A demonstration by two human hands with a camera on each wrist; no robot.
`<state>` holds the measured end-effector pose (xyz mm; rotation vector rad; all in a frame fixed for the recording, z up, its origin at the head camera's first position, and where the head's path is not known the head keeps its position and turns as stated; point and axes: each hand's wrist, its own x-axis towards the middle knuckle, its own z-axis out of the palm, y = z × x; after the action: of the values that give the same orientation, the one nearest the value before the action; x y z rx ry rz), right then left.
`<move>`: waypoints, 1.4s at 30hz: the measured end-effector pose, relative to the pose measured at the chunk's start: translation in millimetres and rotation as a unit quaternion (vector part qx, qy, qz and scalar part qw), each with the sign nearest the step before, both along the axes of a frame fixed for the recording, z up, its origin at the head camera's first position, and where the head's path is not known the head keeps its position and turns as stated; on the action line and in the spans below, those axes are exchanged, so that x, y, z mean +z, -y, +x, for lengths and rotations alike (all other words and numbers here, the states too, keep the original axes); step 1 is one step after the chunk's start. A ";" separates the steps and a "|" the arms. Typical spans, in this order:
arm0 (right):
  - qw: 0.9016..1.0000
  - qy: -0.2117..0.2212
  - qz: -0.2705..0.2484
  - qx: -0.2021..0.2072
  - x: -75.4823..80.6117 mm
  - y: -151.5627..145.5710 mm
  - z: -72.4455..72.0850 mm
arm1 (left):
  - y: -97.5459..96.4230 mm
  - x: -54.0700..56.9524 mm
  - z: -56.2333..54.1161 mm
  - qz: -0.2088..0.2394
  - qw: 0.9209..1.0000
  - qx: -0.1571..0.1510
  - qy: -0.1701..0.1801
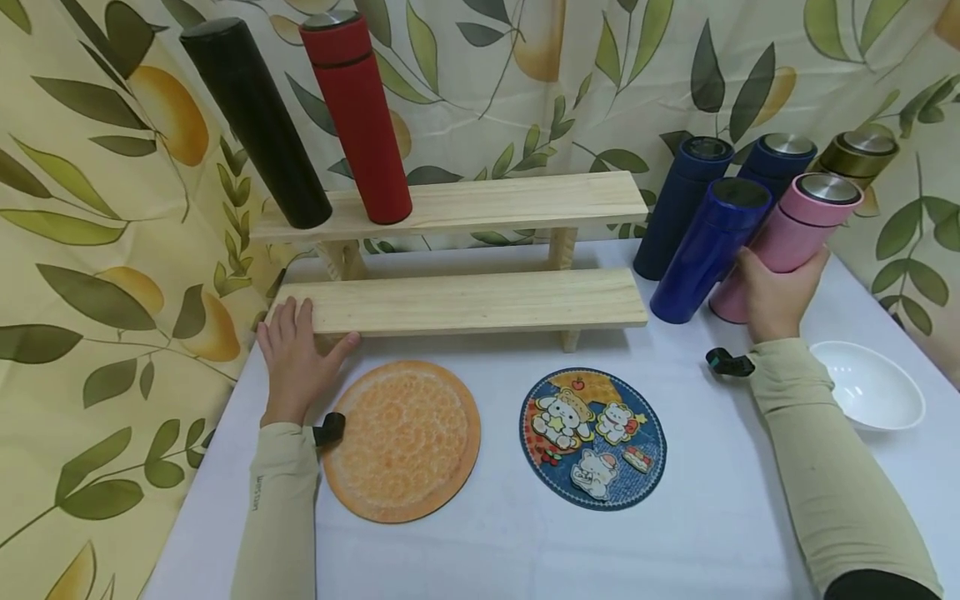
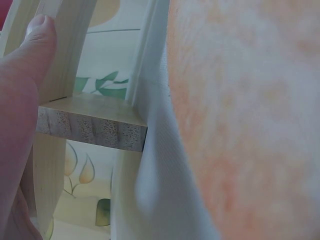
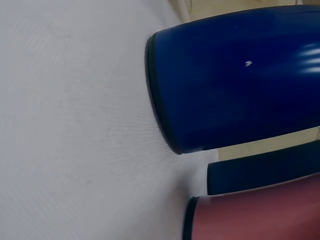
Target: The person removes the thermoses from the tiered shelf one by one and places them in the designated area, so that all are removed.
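On the right, my right hand [image 1: 783, 292] holds the lower part of a pink thermos bottle [image 1: 806, 221], thumb on its left side. The same pink bottle [image 3: 255, 212] shows at the bottom of the right wrist view. Close beside it leans a shiny blue bottle [image 1: 708, 254], large in the right wrist view. Two navy bottles [image 1: 682, 212] [image 1: 776, 158] and a gold bottle [image 1: 858, 158] stand behind. My left hand [image 1: 300, 358] rests with extended fingers on the left end of the lower wooden shelf [image 1: 465, 300]; its thumb [image 2: 37, 45] lies along the board.
A black bottle [image 1: 258, 125] and a red bottle [image 1: 360, 125] stand on the upper shelf [image 1: 510, 200]. In front lie a round orange mat [image 1: 405, 442] and a round blue cartoon mat [image 1: 592, 437]. A white bowl [image 1: 870, 387] sits by my right forearm. Patterned curtains hang behind.
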<state>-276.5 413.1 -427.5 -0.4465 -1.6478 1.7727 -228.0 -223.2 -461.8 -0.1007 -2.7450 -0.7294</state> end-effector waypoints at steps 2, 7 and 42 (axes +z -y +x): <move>1.000 0.003 -0.006 0.010 1.2 -0.8 1.4 | -0.4 0.8 0.1 0.000 1.000 0.001 0.001; 0.999 0.005 -0.033 0.024 8.9 -1.7 8.9 | -2.2 3.7 1.7 0.002 1.000 0.002 0.003; 0.972 -0.130 0.195 -0.014 133.2 48.7 33.6 | 0.4 0.9 0.4 -0.004 1.000 0.001 -0.002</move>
<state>-242.9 364.4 -294.3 -0.0530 -1.7315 1.3715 -227.6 -223.6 -460.9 -0.1004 -2.7430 -0.7176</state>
